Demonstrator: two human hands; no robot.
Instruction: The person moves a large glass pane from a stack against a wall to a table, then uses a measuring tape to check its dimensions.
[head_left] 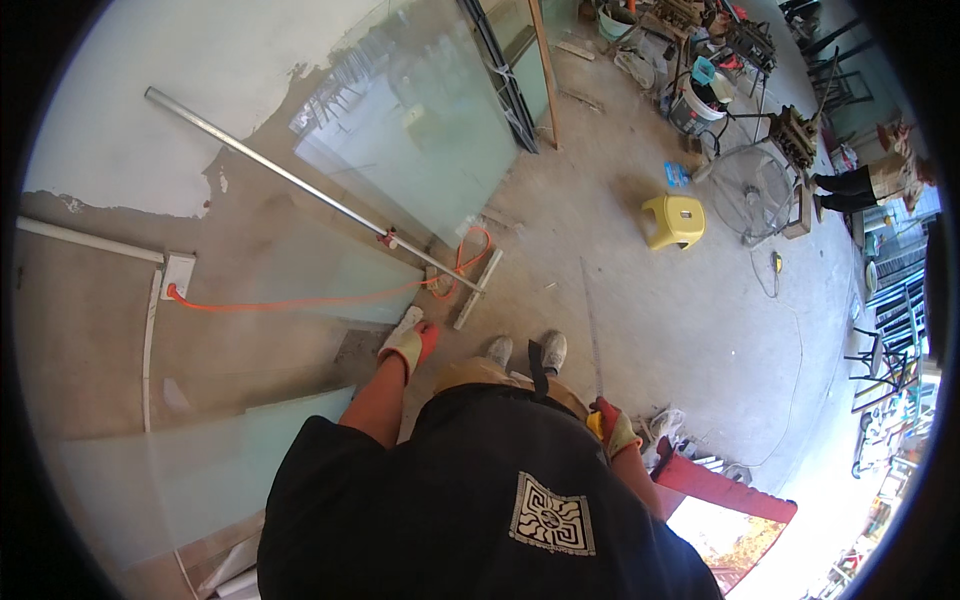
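My left hand [406,350], in a cream work glove with red fingers, is low beside the wall with its fingers curled. A pale, blocky piece [405,322] lies right against it; I cannot tell whether the hand grips it. On the other side, my right hand [617,428], in a matching glove, is closed around a yellow tape measure [595,423]. From near that hand a thin grey strip [592,330], which looks like its blade, runs forward over the floor. Large glass sheets [420,120] lean against the wall ahead on the left.
A metal pole [270,168] on a flat foot [478,290] crosses in front of the glass. An orange cord [310,301] runs from a wall socket [177,275]. Ahead stand a yellow stool [673,222], a wire-cage fan [745,195] and buckets [697,105]. Another person [880,180] is far right.
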